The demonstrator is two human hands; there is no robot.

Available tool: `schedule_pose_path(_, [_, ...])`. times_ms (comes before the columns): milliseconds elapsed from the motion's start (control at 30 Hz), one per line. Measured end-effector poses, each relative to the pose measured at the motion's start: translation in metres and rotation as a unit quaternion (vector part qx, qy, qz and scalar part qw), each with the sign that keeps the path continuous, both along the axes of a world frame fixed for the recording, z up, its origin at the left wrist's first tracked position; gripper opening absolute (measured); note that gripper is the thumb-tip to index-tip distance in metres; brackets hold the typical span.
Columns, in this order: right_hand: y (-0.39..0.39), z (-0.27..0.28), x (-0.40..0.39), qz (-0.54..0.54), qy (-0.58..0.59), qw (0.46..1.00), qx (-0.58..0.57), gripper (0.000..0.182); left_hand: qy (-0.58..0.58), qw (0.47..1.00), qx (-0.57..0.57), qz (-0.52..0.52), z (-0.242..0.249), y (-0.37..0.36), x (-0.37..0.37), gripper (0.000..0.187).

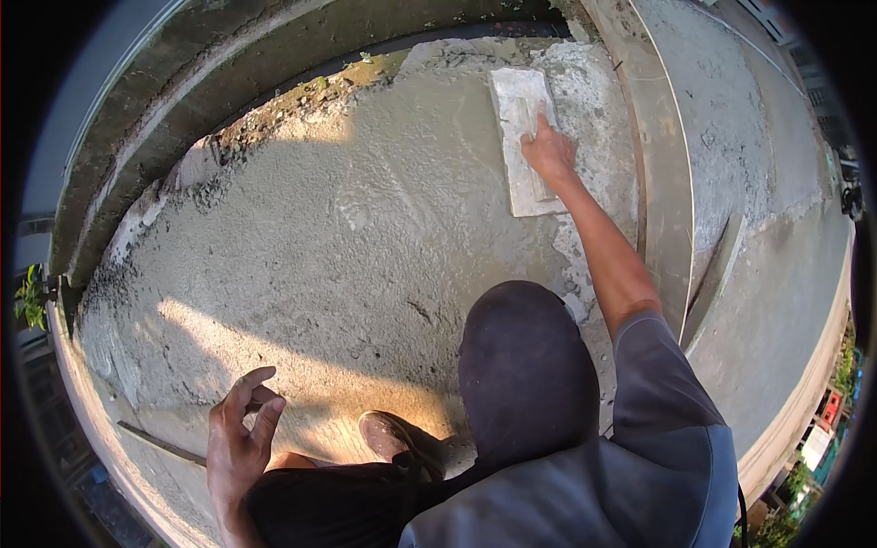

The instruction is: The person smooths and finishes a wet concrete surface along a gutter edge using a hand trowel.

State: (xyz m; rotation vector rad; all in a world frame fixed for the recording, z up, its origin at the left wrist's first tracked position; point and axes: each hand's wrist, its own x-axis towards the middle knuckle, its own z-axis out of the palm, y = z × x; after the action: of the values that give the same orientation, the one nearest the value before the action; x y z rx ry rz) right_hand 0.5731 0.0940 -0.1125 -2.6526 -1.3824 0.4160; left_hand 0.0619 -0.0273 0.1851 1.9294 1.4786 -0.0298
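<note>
My right hand [551,153] grips the handle of a pale, cement-smeared hand float [513,163], with the index finger stretched along it. The long rectangular float lies flat on the wet grey concrete [402,192], close to the wooden form board at the right. Around it the surface looks smooth and damp, while the concrete nearer to me is rougher and pitted. Down at the lower left, my left hand [239,438] hovers beside my knee. Its fingers are apart and loosely bent, with nothing in them.
A curved concrete wall [137,155] bounds the far left, with loose gravel [292,114] along its foot. On the right runs a curved form board [665,155], and a wooden plank [717,279] lies beyond it. My shoe [388,437] stands on the concrete.
</note>
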Motion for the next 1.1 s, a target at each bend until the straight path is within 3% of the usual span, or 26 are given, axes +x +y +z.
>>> schedule_pose_path(167, [0.057, -0.006, 0.016, 0.009, -0.019, 0.999, 0.046, 0.073, -0.026, 0.999, -0.021, 0.005, -0.006, -0.006, 0.014, 0.035])
schedule_pose_path(333, [0.041, 0.025, -0.027, 0.069, 0.003, 0.997, 0.027, 0.076, -0.045, 0.998, -0.033, -0.01, 0.001, -0.012, 0.023, 0.037])
schedule_pose_path(667, [0.122, -0.011, -0.064, 0.135, 0.05, 0.989, 0.036, 0.077, -0.028, 0.998, -0.05, 0.002, -0.001, -0.011, 0.04, 0.037])
schedule_pose_path(900, [0.045, 0.004, -0.086, 0.223, 0.052, 0.973, 0.019, 0.078, -0.035, 0.999, -0.014, -0.002, 0.0, -0.006, 0.036, 0.036])
schedule_pose_path(1000, [0.057, 0.008, -0.065, 0.114, 0.065, 0.991, 0.03, 0.077, -0.027, 0.999, -0.036, 0.012, -0.002, -0.007, 0.032, 0.035])
schedule_pose_path(1100, [0.083, -0.017, -0.072, 0.09, 0.064, 0.992, 0.065, 0.078, -0.023, 0.999, -0.035, 0.001, -0.006, -0.003, 0.035, 0.035])
